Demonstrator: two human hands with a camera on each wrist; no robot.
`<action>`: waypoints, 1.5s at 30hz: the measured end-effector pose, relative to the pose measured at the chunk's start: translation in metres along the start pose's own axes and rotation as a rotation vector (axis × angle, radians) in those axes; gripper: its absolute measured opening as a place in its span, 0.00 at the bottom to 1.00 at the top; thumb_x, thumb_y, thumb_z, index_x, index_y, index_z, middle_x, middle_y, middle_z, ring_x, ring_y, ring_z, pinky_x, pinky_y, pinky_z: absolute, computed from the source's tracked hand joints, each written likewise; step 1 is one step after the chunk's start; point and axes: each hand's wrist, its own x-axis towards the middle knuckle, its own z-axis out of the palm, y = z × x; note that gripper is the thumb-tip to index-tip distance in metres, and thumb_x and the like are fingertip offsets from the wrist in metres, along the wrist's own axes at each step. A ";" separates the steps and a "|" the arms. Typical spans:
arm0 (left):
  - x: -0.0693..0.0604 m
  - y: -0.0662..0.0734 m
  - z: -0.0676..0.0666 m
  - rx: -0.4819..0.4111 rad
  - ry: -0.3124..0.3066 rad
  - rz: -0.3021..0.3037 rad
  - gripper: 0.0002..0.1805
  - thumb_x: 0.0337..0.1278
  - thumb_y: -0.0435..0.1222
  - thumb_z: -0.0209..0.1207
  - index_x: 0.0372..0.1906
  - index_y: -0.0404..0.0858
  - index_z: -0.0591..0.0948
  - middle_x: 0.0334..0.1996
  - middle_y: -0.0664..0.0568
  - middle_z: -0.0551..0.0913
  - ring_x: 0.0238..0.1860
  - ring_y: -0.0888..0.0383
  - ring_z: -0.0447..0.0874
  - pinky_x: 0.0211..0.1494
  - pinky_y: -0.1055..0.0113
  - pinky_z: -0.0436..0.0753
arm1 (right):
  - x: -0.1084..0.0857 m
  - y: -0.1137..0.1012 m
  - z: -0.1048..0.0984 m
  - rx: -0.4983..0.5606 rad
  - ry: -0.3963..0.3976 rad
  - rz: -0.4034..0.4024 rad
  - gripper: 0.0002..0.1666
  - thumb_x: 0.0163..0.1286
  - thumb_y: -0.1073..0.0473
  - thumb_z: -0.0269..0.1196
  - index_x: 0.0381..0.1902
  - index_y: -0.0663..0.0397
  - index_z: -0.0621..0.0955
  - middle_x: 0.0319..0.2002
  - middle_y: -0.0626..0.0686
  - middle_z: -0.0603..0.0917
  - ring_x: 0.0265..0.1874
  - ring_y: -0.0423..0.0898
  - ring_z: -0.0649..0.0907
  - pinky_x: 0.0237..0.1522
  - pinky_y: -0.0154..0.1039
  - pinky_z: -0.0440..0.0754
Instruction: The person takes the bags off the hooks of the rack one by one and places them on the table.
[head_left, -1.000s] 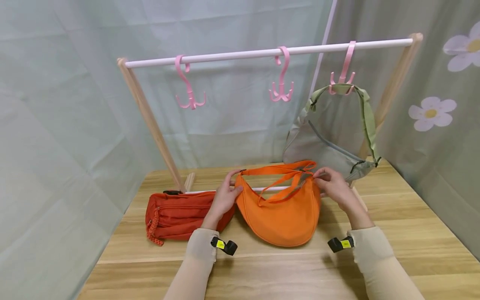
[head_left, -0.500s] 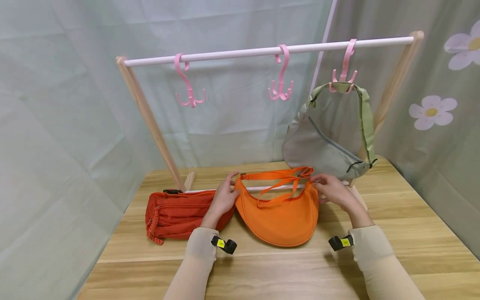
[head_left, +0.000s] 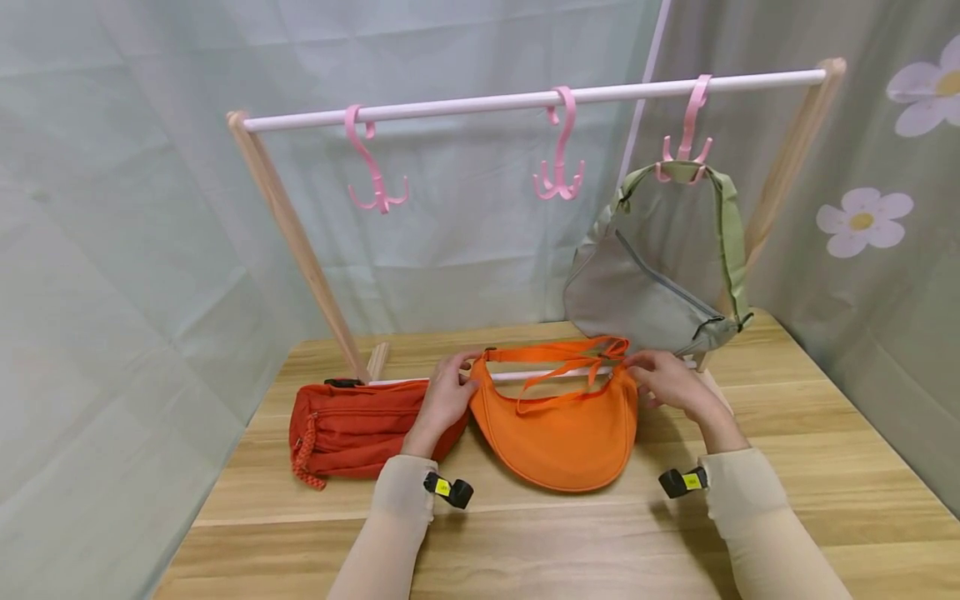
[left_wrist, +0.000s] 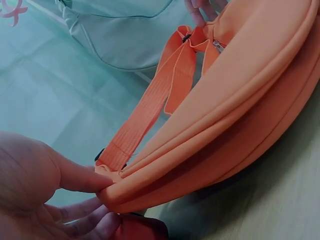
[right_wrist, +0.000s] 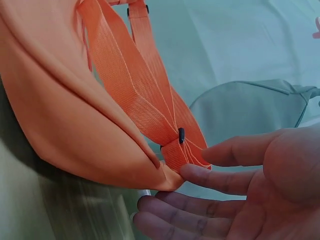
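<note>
An orange crescent-shaped shoulder bag stands on the wooden table, its strap lying loosely looped above the opening. My left hand pinches the bag's left end. In the left wrist view its thumb presses on the orange corner while the other fingers lie beneath. At the opposite end, my right hand holds the corner by the strap. The right wrist view has thumb and forefinger at the strap end near a black slider, with the other fingers extended below.
A red pouch bag lies left of my left hand. Behind stands a rack with a white top rail. Two pink hooks hang bare, one at left and one mid-rail. A grey-green bag hangs from the right hook.
The orange bag's strap and right corner have sunk slightly from where they stood a second ago, and the bag leans back a little less. Both hands stay at its ends.
</note>
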 end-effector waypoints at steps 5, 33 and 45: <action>0.001 -0.002 0.001 0.010 -0.029 -0.024 0.26 0.69 0.23 0.60 0.69 0.36 0.77 0.55 0.35 0.77 0.50 0.43 0.84 0.53 0.51 0.85 | -0.001 0.003 0.000 0.003 -0.002 0.012 0.24 0.82 0.61 0.51 0.65 0.77 0.72 0.56 0.72 0.79 0.40 0.54 0.85 0.36 0.52 0.88; -0.001 0.021 -0.017 -0.515 -0.005 0.047 0.18 0.77 0.28 0.55 0.66 0.36 0.79 0.58 0.35 0.79 0.60 0.35 0.78 0.63 0.43 0.80 | -0.026 -0.031 -0.027 0.016 0.104 -0.194 0.19 0.83 0.64 0.51 0.63 0.72 0.77 0.50 0.70 0.83 0.43 0.50 0.86 0.39 0.43 0.89; -0.004 0.031 -0.018 -0.565 -0.108 0.187 0.18 0.78 0.33 0.56 0.66 0.34 0.78 0.59 0.27 0.78 0.55 0.34 0.80 0.60 0.41 0.81 | -0.030 -0.036 -0.034 0.141 0.294 -0.390 0.15 0.83 0.62 0.55 0.54 0.71 0.81 0.42 0.56 0.87 0.37 0.42 0.88 0.39 0.38 0.89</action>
